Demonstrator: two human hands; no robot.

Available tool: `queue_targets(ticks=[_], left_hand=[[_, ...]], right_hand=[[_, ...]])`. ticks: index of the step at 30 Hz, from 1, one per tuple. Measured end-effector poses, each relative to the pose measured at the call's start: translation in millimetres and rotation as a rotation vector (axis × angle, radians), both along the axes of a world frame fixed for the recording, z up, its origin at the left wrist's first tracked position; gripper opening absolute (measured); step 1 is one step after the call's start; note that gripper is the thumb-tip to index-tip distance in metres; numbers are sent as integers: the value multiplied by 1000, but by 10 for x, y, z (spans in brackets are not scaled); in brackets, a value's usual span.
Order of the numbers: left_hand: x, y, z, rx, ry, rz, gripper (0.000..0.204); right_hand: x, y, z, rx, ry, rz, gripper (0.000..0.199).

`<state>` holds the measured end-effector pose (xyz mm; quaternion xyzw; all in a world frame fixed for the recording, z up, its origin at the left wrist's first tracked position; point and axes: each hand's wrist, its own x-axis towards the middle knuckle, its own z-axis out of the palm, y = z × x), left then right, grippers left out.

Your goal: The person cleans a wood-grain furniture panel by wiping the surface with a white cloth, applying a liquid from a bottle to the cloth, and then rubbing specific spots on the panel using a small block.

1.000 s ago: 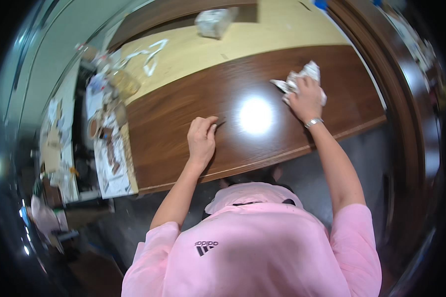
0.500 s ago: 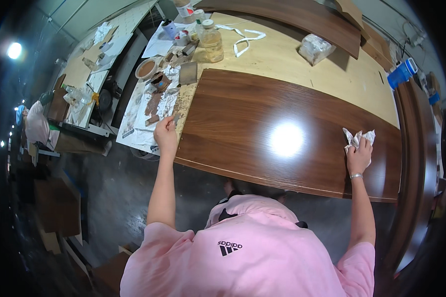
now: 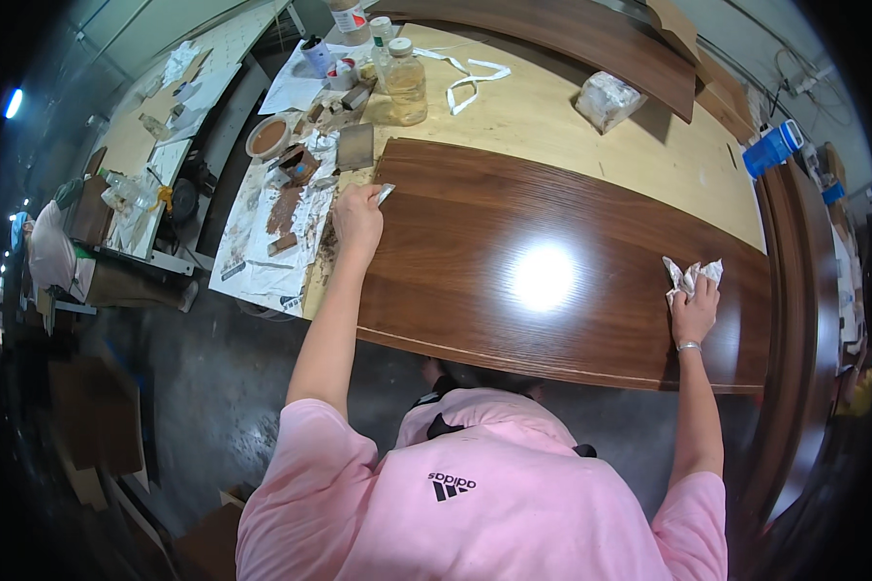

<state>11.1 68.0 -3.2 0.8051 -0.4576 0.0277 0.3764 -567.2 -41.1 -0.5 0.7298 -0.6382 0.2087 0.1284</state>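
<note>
Since half a second ago, our left hand [image 3: 358, 218] has slid onto the dark panel's [image 3: 552, 271] corner, grip clamped on a small scraper [image 3: 385, 194]. Our right hand [image 3: 694, 312] grips a crumpled white rag [image 3: 690, 274] on the panel.

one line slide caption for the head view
Left hand at dark wood panel corner, right hand pressing crumpled white cloth.

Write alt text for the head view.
A person in a pink shirt leans over a glossy dark wood panel, left hand holding a small scraper at its far-left corner, right hand pressing a crumpled white rag near its right end.
</note>
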Motion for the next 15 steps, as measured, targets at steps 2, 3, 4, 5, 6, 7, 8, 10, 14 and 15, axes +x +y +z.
queue_targets(ticks=[2,3,4,5,6,7,8,10,14,15], left_hand=[[2,2,-8,-13,-13,-21,16],[23,1,-8,-18,-3,21,16],[29,-5,-15,-23,6,63,16],[19,-10,-29,-23,7,62,16],[9,-8,-40,-35,-27,31,16],[5,-8,-47,-47,-60,0,16],[15,-11,-47,-47,-61,1,16],[49,-3,-51,-50,-8,47,17],[260,113,-146,-125,43,208,19],[369,176,-210,-129,40,216,19]], right_hand=[[6,1,11,11,-8,-7,38],[13,-2,17,18,-17,-5,38],[22,0,21,18,-17,-6,38],[32,3,25,18,-14,-13,39],[37,1,26,17,-11,-18,39],[32,-6,22,17,-12,-17,39],[26,-14,15,14,-4,-17,38],[34,-4,21,13,4,-17,38],[33,4,36,30,-15,-20,38],[31,0,33,44,-21,-19,37]])
